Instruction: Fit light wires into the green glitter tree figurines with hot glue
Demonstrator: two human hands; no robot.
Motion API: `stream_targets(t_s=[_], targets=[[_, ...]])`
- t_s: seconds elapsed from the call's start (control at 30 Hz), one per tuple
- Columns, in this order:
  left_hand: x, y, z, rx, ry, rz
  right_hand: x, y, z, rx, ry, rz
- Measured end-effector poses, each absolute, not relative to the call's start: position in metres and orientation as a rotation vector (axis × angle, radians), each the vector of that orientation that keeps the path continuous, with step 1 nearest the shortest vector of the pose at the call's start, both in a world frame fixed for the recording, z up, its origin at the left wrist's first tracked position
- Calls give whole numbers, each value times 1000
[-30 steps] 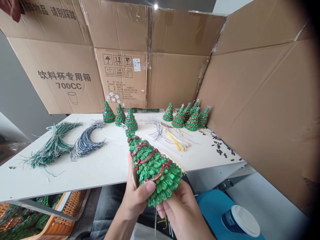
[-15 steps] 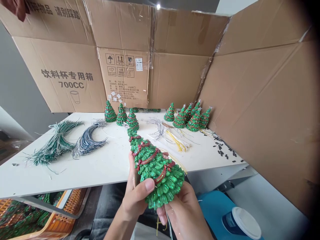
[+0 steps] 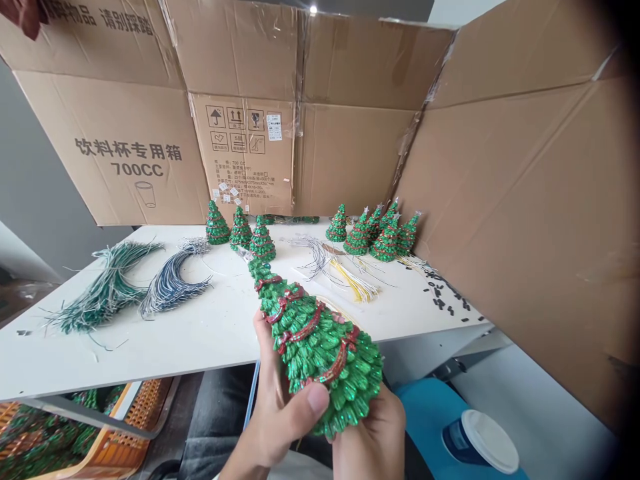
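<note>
A green glittery Christmas tree ornament with red ribbon garlands [image 3: 310, 333] is tilted in front of me, its tip pointing away to the upper left. My left hand [image 3: 285, 407] is closed round its left side, thumb lying across the front near the base. Against the wide base end is my right hand [image 3: 373, 427]; its fingers are hidden behind and under the tree, so their grip does not show. Beyond the tip, smaller-looking trees [image 3: 261, 240] stand upright on the white table [image 3: 165, 353].
Green-white wires [image 3: 103, 290] and blue-white wires [image 3: 177, 283] lie in bundles at left, yellow wires [image 3: 356, 283] mid-table. More trees [image 3: 385, 240] and black bits [image 3: 443, 293] are at right. Cardboard [image 3: 240, 160] walls the back. Below are an orange basket [image 3: 120, 433] and a white-lidded tub [image 3: 480, 440].
The held tree has shifted slightly right and down, its base turned further right. My right hand has moved further behind the base, and the wires that hung below it no longer show.
</note>
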State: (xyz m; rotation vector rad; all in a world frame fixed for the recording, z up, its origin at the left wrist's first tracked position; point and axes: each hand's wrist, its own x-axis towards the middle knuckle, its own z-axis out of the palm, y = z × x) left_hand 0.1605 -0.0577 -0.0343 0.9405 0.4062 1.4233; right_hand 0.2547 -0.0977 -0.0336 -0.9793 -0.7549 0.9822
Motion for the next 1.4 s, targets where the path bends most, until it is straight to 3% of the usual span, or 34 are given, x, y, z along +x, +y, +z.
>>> stream_targets(t_s=[0.27,0.47,0.93,1.4], targets=[[168,-63,-29,852,529,1476,252,-100,-45,-966,-739,937],[165,-58,-20,892,472,1402,251,-97,-42,-930,-708,1037],[152,-46,-13,968,264,1268,255,-93,-58,-970,-812,906],[153,-46,-16,1082,266,1435,259,-81,-34,-765,-797,1038]])
